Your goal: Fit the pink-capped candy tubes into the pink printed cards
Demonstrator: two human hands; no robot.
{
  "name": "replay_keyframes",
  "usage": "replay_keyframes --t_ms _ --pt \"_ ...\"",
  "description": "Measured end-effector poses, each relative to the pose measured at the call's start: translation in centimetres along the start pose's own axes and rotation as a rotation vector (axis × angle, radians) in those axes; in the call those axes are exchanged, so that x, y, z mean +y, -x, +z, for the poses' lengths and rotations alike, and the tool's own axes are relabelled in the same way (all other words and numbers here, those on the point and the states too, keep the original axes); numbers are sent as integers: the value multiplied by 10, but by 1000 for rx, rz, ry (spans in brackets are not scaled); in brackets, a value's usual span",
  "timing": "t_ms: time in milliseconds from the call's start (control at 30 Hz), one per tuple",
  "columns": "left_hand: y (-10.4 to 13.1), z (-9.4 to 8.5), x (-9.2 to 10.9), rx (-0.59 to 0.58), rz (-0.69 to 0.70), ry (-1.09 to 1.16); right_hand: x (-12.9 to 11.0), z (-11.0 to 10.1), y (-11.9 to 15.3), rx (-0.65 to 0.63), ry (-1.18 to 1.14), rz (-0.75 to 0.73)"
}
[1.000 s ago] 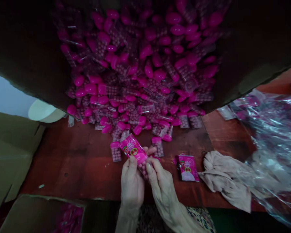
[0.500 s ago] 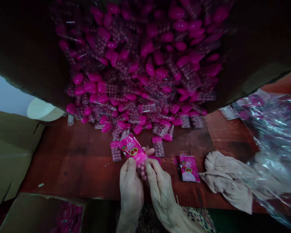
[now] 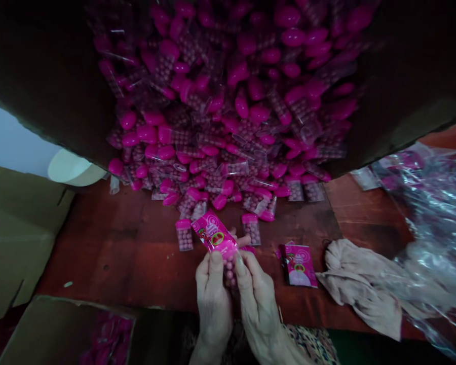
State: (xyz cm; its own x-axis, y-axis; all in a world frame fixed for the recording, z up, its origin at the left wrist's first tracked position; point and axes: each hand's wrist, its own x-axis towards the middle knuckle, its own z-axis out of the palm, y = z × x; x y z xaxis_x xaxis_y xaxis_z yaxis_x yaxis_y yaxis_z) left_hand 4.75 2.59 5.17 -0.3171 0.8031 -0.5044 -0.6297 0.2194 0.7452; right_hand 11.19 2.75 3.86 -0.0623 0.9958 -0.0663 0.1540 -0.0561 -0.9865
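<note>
Head view: two bare hands meet over the front of a red-brown worktop (image 3: pixel 137 243), low in the middle, and they hold one small thing together. It is a bright pink wrapper (image 3: pixel 215 235) with a picture on it, and pink balls (image 3: pixel 230 274) show at its near end, between the two thumbs. The left hand (image 3: pixel 215 299) is curled, with its thumb pressed on the near edge of the wrapper. The right hand (image 3: pixel 259 299) is nearly closed too, and its thumb and first finger pinch close to the balls. A few fingertips poke out past the right side of the wrapper, but I cannot tell which hand they belong to. The other fingers are mostly hidden. The wrapper tilts, with its far end up and to the left. Just beside that far end stands or lies a clear tub (image 3: pixel 184 239) of balls with a pink lid, and another tub (image 3: pixel 252 234) sits to the right. Behind them is a big, dark heap of tubs (image 3: pixel 228 132). To the right of the hands are a flat pink packet (image 3: pixel 301 268), then a crumpled pale cloth (image 3: pixel 361 274), then shiny clear plastic (image 3: pixel 437 228).
</note>
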Motion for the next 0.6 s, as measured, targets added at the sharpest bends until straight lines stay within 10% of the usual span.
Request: replay_keyframes --t_ms 333,600 --pt "-15 -11 13 -132 52 61 -11 -1 -10 -133 -231 196" --pt "-10 -6 6 -84 -14 53 2 0 -7 -50 210 -120"
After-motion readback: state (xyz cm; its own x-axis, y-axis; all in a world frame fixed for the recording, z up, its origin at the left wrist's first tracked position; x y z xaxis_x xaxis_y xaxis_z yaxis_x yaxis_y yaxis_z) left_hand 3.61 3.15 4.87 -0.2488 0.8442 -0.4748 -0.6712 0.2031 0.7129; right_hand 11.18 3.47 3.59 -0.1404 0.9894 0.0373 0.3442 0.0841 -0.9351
